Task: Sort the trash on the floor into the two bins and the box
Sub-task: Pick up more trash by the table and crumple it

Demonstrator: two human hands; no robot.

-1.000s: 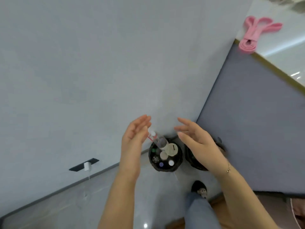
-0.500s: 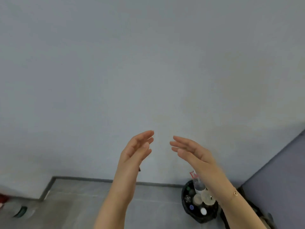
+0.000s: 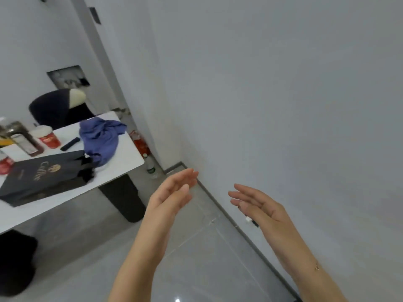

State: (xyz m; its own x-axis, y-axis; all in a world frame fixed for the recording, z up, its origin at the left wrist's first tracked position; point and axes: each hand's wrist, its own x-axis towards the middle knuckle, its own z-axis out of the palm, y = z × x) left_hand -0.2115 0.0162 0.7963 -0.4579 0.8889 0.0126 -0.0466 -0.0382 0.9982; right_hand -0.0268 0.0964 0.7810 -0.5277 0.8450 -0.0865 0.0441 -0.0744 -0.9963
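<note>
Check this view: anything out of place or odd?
Yes. A plastic bottle and a red-labelled item sit on the floor by the wall past the table, unsorted. A blue cloth lies crumpled on the table.

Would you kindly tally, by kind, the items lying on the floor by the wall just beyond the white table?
Clear plastic bottle with a green label: 1
Red-and-white item, kind unclear: 1
Total: 2
</note>
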